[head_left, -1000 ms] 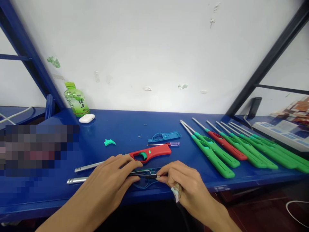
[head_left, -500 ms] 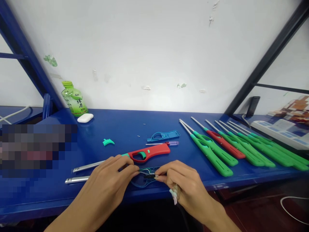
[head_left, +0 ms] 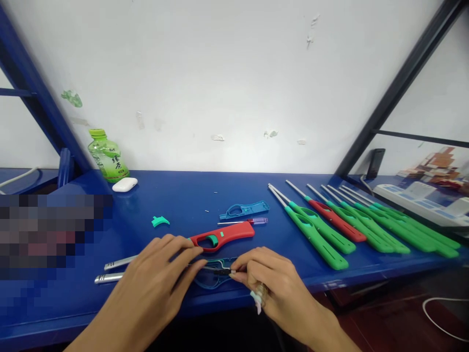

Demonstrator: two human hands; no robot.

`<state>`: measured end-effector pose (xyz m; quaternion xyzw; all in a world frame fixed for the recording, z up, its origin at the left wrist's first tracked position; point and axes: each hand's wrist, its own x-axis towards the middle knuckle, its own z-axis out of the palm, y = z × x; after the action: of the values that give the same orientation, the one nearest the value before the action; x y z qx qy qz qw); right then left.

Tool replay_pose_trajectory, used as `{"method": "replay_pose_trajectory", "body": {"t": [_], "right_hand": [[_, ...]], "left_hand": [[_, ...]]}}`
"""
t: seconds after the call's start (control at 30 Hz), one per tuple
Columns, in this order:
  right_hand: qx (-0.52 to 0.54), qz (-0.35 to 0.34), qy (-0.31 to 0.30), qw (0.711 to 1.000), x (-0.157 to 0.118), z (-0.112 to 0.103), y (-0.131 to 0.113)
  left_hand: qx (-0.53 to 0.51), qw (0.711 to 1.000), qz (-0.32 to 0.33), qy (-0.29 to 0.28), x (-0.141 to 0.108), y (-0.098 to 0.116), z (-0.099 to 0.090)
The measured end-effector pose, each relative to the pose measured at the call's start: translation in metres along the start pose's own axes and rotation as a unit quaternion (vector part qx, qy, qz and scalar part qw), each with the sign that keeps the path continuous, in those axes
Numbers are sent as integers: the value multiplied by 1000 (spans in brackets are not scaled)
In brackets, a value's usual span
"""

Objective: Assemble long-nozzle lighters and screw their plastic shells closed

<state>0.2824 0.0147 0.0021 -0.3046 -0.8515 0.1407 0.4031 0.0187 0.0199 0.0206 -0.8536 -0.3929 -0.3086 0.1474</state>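
Note:
A translucent blue casing half [head_left: 208, 281] lies near the table's front edge, between my hands. My right hand [head_left: 273, 278] pinches a small black part [head_left: 223, 272] over it, fingers closed. My left hand [head_left: 157, 274] rests at the casing's left side, thumb and forefinger near a thin wire; whether they grip it is hard to tell. Just beyond, a red lighter [head_left: 234, 232] with a green trigger lies flat. Two metal tubes [head_left: 109, 278] stick out left of my left hand. Farther back lie another blue casing half [head_left: 249, 210] and a screwdriver [head_left: 259, 221].
Several green lighters [head_left: 318, 244] and a red one [head_left: 339, 221] lie in a row at the right. A green trigger piece [head_left: 160, 221] is at the left. Behind it stand a bottle [head_left: 109, 159] and a white case [head_left: 125, 185]. A power strip [head_left: 421, 203] lies far right.
My left thumb and forefinger have shifted slightly left, off the casing's middle, showing more wire. The black part has come slightly left with my right hand. The whole view has shifted a little.

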Motion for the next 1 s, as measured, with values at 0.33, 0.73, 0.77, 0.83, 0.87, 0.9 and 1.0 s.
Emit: {"method": "replay_pose_trajectory", "body": {"t": [0.33, 0.73, 0.77, 0.83, 0.87, 0.9, 1.0], "right_hand": [[37, 28, -24, 999, 1, -2, -3], [-89, 178, 20, 980, 7, -38, 0], [-86, 191, 10, 978, 6, -42, 1], [-76, 206, -5, 976, 5, -47, 3], [-73, 207, -10, 976, 3, -48, 5], [-73, 206, -12, 976, 2, -49, 7], [-93, 186, -6, 978, 2, -46, 14]], "left_hand": [[24, 980, -154, -121, 14, -105, -14], [-2, 983, -158, -93, 20, -84, -22], [-5, 983, -157, -89, 21, -79, -24], [-12, 984, -159, -79, 21, -70, -27], [-15, 984, -161, -71, 20, -65, -29], [-20, 985, -161, -61, 20, -60, -30], [-49, 987, -150, -5, 16, -45, -32]]}}
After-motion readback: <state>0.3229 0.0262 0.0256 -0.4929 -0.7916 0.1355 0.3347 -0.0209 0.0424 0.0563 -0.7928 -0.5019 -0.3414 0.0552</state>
